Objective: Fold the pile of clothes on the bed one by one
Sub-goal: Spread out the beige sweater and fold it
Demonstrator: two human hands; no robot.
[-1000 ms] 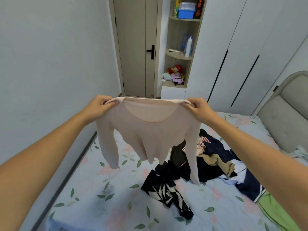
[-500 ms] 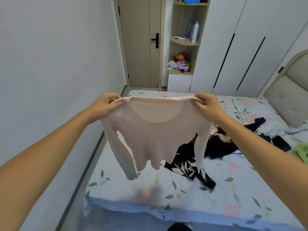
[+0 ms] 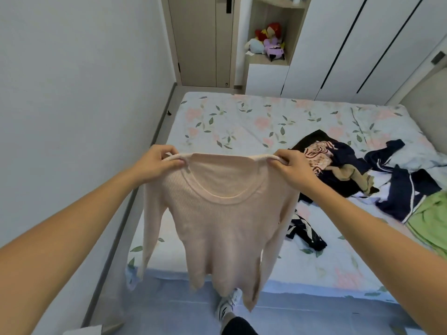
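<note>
1. Holding a pale pink sweater (image 3: pixel 225 213) up by its shoulders, a person stands at the foot of a floral-sheeted bed (image 3: pixel 242 122).
2. The left hand (image 3: pixel 154 165) pinches the left shoulder seam, fingers curled round the knit; the right hand (image 3: pixel 290 169) pinches the right one in the same way. Neither hand is free.
3. The sweater hangs clear of the bed, its long axis running straight down from the two grips, with the neckline stretched level between the hands and the hem past the bed's near edge, above the floor.
4. Both sleeves dangle loose, one down each side of the body panel.
5. Bare sheet lies directly beyond the sweater, on the bed's left half; that looks like the natural spot to lay it flat, a forward swing away. Both hands seem equally near to it.
6. The pile of clothes (image 3: pixel 358 175) sits on the bed's right half, well apart from the sweater, with a black-and-white patterned garment (image 3: pixel 304 233) strayed toward the bed's near edge.
7. Count: one sweater in hand, two hands gripping, one unfolded heap; how many garments it holds cannot be told. No folded item shows on the bed, so the task appears to be early.
</note>
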